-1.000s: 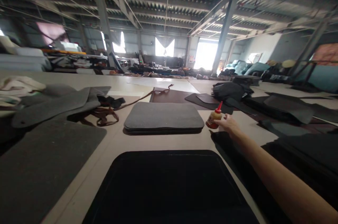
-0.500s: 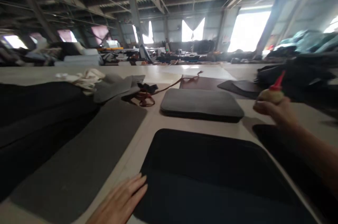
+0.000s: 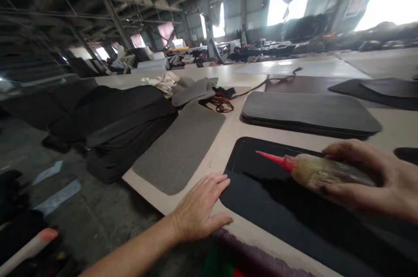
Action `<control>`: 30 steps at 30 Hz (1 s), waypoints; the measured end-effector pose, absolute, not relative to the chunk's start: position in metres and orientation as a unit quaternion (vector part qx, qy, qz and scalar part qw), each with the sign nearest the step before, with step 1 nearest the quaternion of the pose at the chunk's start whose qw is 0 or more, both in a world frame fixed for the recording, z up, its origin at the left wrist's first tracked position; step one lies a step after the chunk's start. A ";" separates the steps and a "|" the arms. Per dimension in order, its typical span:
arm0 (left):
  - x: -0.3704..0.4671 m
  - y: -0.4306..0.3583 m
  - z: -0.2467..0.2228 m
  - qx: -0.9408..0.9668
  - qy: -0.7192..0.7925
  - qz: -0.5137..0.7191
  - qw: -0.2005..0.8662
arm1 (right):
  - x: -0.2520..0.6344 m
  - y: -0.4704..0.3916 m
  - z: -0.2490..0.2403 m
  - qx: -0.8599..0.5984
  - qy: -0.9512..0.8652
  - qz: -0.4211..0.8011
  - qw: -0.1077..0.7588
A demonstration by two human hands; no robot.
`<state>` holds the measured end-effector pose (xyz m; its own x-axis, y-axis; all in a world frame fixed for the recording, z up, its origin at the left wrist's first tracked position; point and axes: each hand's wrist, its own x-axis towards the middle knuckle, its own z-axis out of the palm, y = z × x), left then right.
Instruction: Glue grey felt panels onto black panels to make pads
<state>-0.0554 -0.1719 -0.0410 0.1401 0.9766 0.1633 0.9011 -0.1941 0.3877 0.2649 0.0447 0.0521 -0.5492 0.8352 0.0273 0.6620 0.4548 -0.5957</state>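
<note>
Head view looks down across a broad pale tabletop in a large shed with a metal-framed roof. Nearest the person lies a black mat with rounded corners, flat on the tabletop. The right hand holds a glue bottle above this mat; its fingers are wrapped closed around the bottle's cloudy, smeared body. The bottle lies almost level, and its red nozzle points to the left, over the mat's far left corner; whether the tip touches the mat cannot be told.

The left hand rests palm down on the tabletop at the mat's left edge, its fingers stretched out, close together and gripping nothing, with the fingertips just at the mat's border.

Beyond the black mat sits a stack of grey mats, apart from it. To the left lies a single grey mat reaching the tabletop's edge, and beside that a heap of dark mats hangs over the side. Farther back are brown straps and a bundle of pale cloth. A dark brown sheet lies behind the grey stack.
</note>
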 end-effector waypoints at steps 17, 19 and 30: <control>-0.082 -0.150 -0.037 0.733 0.604 0.279 0.140 | 0.188 -0.017 0.053 -0.288 -0.908 0.277 0.125; -0.082 -0.149 -0.037 0.732 0.606 0.279 0.139 | 0.182 -0.017 0.048 -0.266 -0.917 0.267 0.126; -0.082 -0.147 -0.039 0.738 0.598 0.280 0.139 | 0.164 -0.019 0.046 -0.227 -0.934 0.246 0.123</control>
